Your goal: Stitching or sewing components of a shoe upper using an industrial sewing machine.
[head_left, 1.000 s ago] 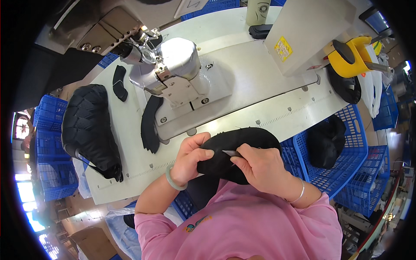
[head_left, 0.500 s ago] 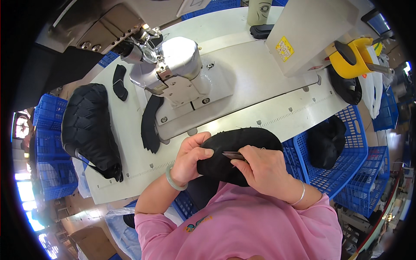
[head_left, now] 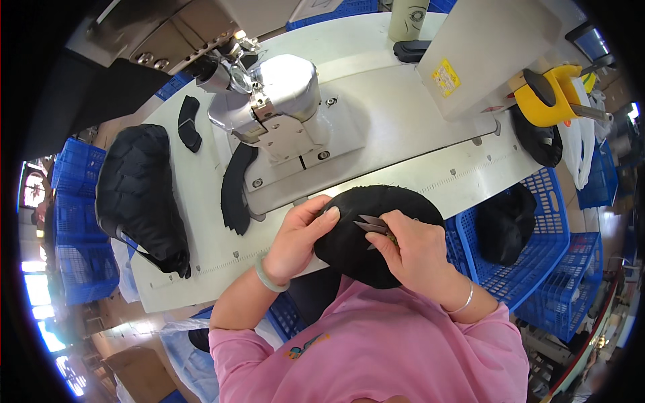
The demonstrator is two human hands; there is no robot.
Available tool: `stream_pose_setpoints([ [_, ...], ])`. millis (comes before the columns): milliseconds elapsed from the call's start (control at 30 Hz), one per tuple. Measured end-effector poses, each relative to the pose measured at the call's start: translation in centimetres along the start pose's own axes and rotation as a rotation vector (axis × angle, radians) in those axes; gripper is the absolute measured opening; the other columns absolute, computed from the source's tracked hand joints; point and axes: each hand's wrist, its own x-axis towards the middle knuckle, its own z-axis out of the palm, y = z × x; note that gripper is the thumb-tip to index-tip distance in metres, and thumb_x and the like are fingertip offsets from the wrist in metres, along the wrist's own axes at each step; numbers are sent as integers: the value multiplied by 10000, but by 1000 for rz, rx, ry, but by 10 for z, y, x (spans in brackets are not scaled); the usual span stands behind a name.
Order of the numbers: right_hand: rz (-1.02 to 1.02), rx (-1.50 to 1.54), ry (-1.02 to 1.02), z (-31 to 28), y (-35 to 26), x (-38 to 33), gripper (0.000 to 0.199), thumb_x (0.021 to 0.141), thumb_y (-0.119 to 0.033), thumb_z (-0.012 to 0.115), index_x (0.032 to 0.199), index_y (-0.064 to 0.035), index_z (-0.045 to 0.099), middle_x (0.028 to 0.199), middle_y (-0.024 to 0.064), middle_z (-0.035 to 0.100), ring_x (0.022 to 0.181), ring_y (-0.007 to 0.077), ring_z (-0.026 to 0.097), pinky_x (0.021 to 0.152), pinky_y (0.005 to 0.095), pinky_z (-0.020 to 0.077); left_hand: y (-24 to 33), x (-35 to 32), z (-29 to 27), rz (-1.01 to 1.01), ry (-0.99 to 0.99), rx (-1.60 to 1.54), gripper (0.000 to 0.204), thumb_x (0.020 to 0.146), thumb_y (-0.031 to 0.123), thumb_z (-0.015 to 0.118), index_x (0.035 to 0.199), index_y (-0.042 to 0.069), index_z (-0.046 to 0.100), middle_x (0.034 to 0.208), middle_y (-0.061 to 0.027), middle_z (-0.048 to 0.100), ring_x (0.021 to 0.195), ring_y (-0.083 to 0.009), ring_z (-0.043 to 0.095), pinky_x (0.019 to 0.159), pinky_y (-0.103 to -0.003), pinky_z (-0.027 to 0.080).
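A rounded black fabric piece (head_left: 376, 201), shaped like a cap, is held in front of me at the table's near edge. My left hand (head_left: 299, 238) grips its left side, thumb on top and the fingers partly hidden beneath. In my right hand (head_left: 420, 252) is a pair of thread snips (head_left: 369, 225), pinched between thumb and fingers. Their two metal blades are spread apart over the fabric and point toward my left thumb. Beyond the fabric stands a sewing machine (head_left: 275, 107) with a metal post.
A stack of black sewn pieces (head_left: 138, 195) lies on the white table (head_left: 161, 289) at left. Curved black strips (head_left: 237, 188) rest beside the machine. At right stand a blue basket (head_left: 554, 221) holding black items and a yellow holder (head_left: 547, 101).
The snips' blades have parted from nearly together. The black fabric piece has turned, showing more of its flat face, and moved slightly right. Both hands moved slightly with it.
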Motion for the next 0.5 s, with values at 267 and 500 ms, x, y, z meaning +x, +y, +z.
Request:
stream_pose_setpoints([
  [267,-112,-100,10,2,-1,3,212,848,-243,677,833,-86,535,601,39,496,494,204,542,431,338,405,-12,1,-20,12,-140,37,251,1003,202,538,1058,-30,620,929,-5,641,798,-43,553,725,-212,478],
  [500,-106,-142,-16,-3,-5,1,204,845,-245,679,839,-93,543,595,35,488,489,199,540,428,327,406,-10,-1,-16,14,-103,59,244,1001,198,543,1006,-27,636,871,3,640,753,-37,547,676,-203,471],
])
